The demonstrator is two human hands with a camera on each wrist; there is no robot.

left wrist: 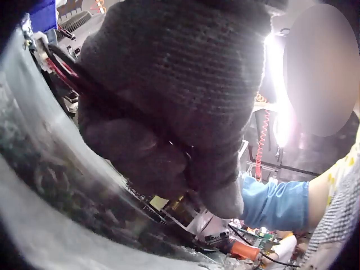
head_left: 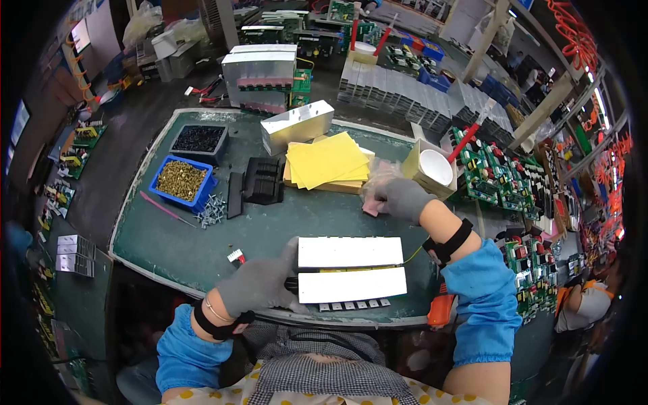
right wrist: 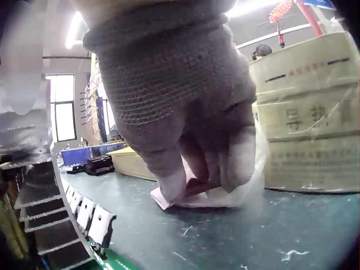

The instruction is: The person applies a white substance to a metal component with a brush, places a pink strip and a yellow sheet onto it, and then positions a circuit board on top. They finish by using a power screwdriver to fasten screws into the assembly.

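White-plated rectangular electronic unit [head_left: 351, 278] lies, in the head view, on the green surface [head_left: 169, 250] at its near edge; it looks stiff and fairly heavy, and its ends or metal sides seem safer holds than the thin yellow wire [head_left: 413, 253]. The left hand [head_left: 260, 283] grips its left end, while the right hand [head_left: 403, 200], well apart, pinches a flat pink piece [head_left: 370, 206] beside crinkled clear plastic film [head_left: 385, 174]. Flat yellow sheets [head_left: 331, 160] and a cream box [head_left: 414, 170] crowd that hand. The left wrist view shows curled grey-gloved fingers [left wrist: 135, 140] and a dark cable [left wrist: 84, 84]; their exact contact is hidden. The right wrist view shows fingertips closed on the pink piece, probably light, soft and easily bent; the box stands just beside, narrowing access there.
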